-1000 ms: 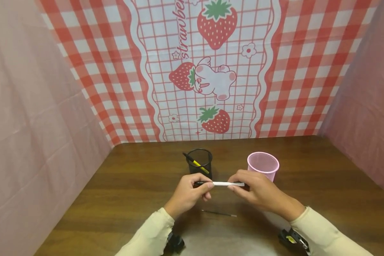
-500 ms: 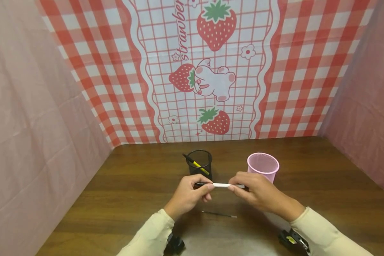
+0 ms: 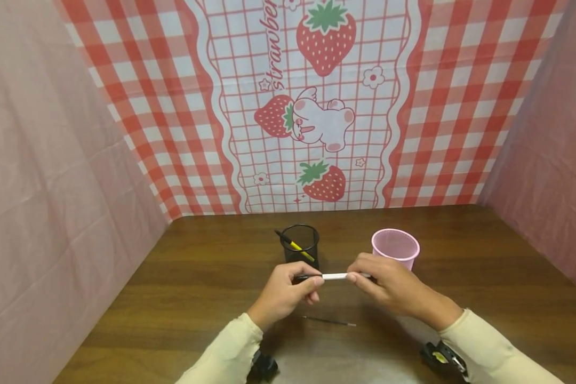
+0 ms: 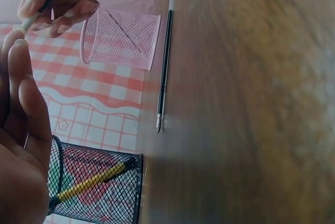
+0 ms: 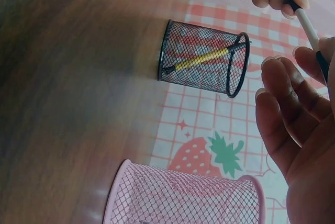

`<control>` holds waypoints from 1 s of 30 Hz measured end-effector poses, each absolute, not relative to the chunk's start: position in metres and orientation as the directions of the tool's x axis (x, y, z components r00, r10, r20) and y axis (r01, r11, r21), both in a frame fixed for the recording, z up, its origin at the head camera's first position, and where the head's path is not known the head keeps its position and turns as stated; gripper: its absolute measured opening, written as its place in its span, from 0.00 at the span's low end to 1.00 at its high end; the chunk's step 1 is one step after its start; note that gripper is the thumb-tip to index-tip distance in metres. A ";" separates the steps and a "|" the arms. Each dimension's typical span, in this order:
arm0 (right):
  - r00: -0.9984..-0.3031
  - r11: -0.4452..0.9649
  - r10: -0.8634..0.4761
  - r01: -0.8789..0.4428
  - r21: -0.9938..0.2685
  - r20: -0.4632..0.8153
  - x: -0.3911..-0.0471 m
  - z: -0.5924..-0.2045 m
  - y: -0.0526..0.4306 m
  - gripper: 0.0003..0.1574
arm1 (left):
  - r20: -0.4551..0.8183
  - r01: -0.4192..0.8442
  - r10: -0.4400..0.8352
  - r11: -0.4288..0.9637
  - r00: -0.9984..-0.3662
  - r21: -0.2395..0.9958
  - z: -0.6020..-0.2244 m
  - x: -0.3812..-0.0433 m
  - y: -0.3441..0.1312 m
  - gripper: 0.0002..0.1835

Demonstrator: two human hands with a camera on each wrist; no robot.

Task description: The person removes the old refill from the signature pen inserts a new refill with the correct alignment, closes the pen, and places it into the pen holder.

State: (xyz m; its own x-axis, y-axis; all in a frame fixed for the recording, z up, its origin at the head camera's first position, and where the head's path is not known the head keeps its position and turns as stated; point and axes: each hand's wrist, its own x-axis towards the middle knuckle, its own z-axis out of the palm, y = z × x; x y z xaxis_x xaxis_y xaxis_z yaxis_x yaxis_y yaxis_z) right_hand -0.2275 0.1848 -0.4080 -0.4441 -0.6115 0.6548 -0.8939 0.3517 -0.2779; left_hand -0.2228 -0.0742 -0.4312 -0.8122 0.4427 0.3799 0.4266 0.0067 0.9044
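Note:
Between my two hands a white pen (image 3: 335, 276) with dark ends lies level above the table. My left hand (image 3: 284, 290) pinches its dark left end between thumb and forefinger. The right end is pinched the same way by my right hand (image 3: 389, 282), whose fingers partly hide it. On the table below lies a thin dark pen refill (image 3: 328, 321); the left wrist view shows the refill (image 4: 165, 67) with a metal tip and a pale end. Part of the pen (image 5: 308, 28) also shows in the right wrist view, between the hands.
Behind the left hand stands a black mesh cup (image 3: 312, 261) with a yellow and black pen (image 3: 295, 246) leaning inside. A pink mesh cup (image 3: 396, 258) stands behind the right hand. A strawberry-patterned cloth (image 3: 317, 106) hangs along the table's back edge, with pink cloth at both sides.
My right hand has shifted slightly to the right along the pen, its fingers now covering more of the right end. The left hand has barely moved. Cups and refill stay put.

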 end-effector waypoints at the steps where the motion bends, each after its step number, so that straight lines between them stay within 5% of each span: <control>1: -0.444 0.355 -0.613 -0.894 -0.275 0.653 -0.228 -0.407 0.185 0.13 | 0.380 0.428 0.442 0.008 -0.812 0.904 -0.431 -0.223 -0.074 0.10; 14: -0.462 0.382 -0.593 -0.883 -0.274 0.660 -0.227 -0.403 0.187 0.15 | 0.381 0.434 0.439 0.024 -0.814 0.901 -0.429 -0.222 -0.075 0.09; 22: -0.471 0.376 -0.583 -0.879 -0.295 0.662 -0.225 -0.404 0.187 0.08 | 0.378 0.427 0.420 0.025 -0.825 0.904 -0.428 -0.223 -0.076 0.08; 30: -0.491 0.392 -0.563 -0.867 -0.308 0.665 -0.225 -0.405 0.186 0.17 | 0.385 0.427 0.395 0.020 -0.834 0.904 -0.428 -0.224 -0.079 0.08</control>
State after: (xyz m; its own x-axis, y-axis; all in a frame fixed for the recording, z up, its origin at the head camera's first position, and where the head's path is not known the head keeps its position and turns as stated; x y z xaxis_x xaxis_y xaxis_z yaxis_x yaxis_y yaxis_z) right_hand -0.2250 0.1857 -0.4053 -0.4905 -0.5634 0.6648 -0.8671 0.3918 -0.3078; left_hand -0.2238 -0.0793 -0.4284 -0.8338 0.3954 0.3852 0.4272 0.0203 0.9039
